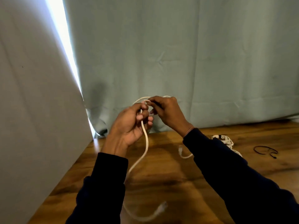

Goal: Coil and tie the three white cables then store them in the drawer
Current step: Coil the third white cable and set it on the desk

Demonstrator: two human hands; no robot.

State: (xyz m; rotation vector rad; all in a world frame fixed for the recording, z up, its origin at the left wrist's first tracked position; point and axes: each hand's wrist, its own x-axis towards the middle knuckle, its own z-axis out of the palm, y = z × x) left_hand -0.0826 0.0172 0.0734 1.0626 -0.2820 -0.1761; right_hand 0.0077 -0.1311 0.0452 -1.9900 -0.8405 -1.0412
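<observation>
Head view showed both hands raised just above centre frame, in front of a pale green curtain (194, 54), working one white cable (146, 143). The left hand (129, 125) had its fingers curled loosely round the cable, thumb and forefinger pinching it near the top; the right hand (166, 112) pinched the same cable at the small loop arching between the two hands. From the left hand the cable hung down to the wooden table (169, 175) and trailed to a blurred plug end (161, 207) at lower centre.

At right of centre, partly hidden by the right sleeve, lay a second white cable (225, 140), bunched up with a dark band on it, apparently already tied. A black tie (265, 151) lay loose further right. A third cable and the drawer could not be made out.

Coiling seemed only begun: one loop formed, most of the length still slack. The next move would call for drawing more cable up through the left hand and laying even loops, keeping the pinch firm so the first loop did not spring open.
</observation>
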